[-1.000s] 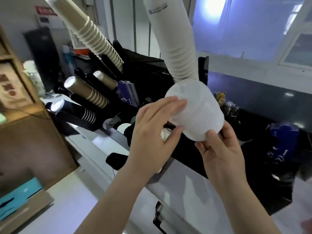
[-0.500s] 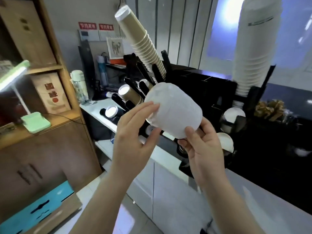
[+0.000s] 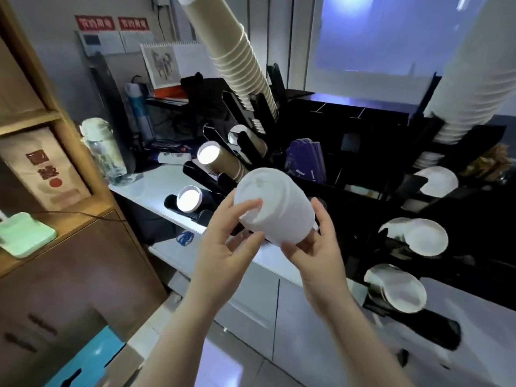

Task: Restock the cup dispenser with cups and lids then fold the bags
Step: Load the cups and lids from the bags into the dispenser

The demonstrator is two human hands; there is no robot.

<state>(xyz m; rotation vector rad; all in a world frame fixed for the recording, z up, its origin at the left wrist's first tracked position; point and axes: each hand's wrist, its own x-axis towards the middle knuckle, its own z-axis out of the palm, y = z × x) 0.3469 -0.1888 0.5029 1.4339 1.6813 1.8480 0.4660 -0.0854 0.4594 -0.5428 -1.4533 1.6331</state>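
Holding: my left hand [image 3: 223, 255] and right hand [image 3: 321, 252] both curl around the stack of lids [image 3: 275, 206], fingertips only, above the desk [image 3: 156, 191].
Slip risk: a light pinch on a loose stack; lids could fan out and drop.
Dispenser [image 3: 349, 152]: at 1 o'clock, its lid slots at 3 o'clock part-filled; a crooked feed could jam.
Tall cups [image 3: 237, 60]: at 12 o'clock, easily knocked.

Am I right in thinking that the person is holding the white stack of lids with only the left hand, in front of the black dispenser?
Not quite: both hands hold it. In the head view the left hand grips the near end of the white stack of lids and the right hand supports it from below. The rest stands: it is in front of the black dispenser.
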